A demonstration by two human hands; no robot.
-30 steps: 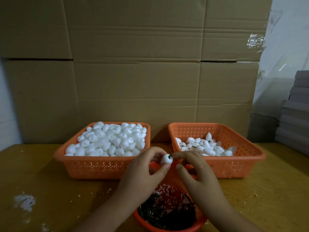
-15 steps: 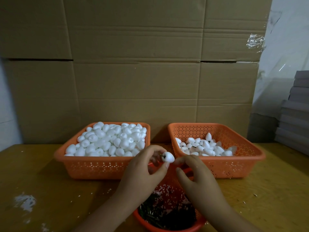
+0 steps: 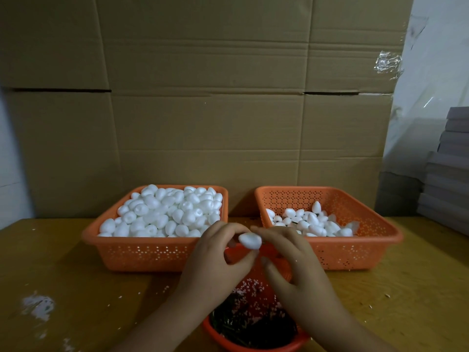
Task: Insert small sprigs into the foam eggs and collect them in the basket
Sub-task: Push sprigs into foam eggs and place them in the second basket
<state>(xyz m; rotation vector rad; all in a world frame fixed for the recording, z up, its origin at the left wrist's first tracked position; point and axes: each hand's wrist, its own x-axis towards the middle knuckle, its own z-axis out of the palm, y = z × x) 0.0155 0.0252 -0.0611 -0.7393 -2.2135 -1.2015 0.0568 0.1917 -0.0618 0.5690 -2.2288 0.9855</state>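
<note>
Standing behind everything, well beyond the hands, a wall of cardboard boxes [image 3: 203, 110] closes off the back of the tabletop [image 3: 50, 262] and probably serves only as a backdrop, with a stack of grey boards [image 3: 451, 174] far off past the right hand. The tabletop carries three orange containers arranged, it seems, so that each is a short reach away. Ahead of the left hand [image 3: 215, 265] sits the full basket [image 3: 142, 252], heaped with plain foam eggs [image 3: 165, 212]; that looks like the supply. Ahead of the right hand [image 3: 297, 270] sits the collecting basket [image 3: 355, 250], holding a much thinner layer of eggs [image 3: 309, 223], which I judge to be the finished ones, so the task appears to be at an early stage. Directly under both hands lies a smaller orange tray [image 3: 253, 346] of dark sprigs [image 3: 253, 326], placed nearest, likely because a sprig is needed for every egg. White crumbs [image 3: 38, 304] speckle the tabletop out to the left of the left hand.

Between the two hands, raised above the sprig tray, is the single foam egg [image 3: 250, 241] being worked. The left hand pinches it between thumb and curled fingers, apparently to steady it. The right hand's fingertips meet the egg's right end in a narrow pinch, presumably pressing a sprig in; the sprig itself is too small and hidden to make out, so I cannot tell whether it is seated.
</note>
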